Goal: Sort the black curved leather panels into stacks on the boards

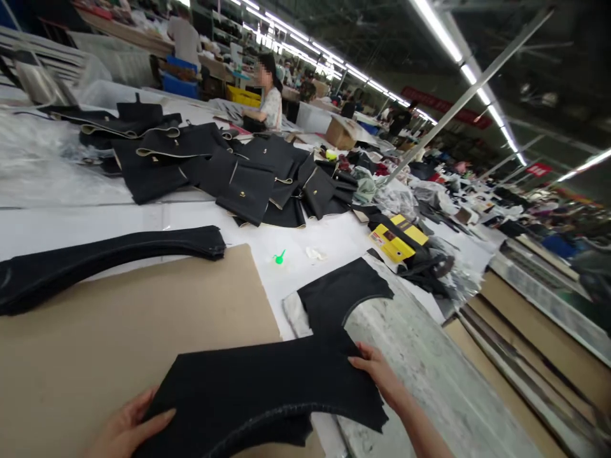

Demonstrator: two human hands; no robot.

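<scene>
A black cut fabric panel (267, 381) with a curved edge is stretched between my two hands, above the brown board. My left hand (131, 426) pinches its left end, thumb on top and fingers underneath. On the right end, my right hand (375, 369) grips the edge with the thumb over the top. Just beyond it, another black curved panel (346, 289) lies on the grey mottled surface. A long folded stack of black fabric (114, 254) rests along the far side of the brown board (143, 315).
Black sewn pieces with small metal fittings (243, 175) are heaped across the white table. A green nozzle-like item (279, 257) and a yellow box (391, 243) lie nearer. Clear plastic (42, 159) is at left. A person (270, 95) sits beyond the heap; a pole (468, 95) slants at right.
</scene>
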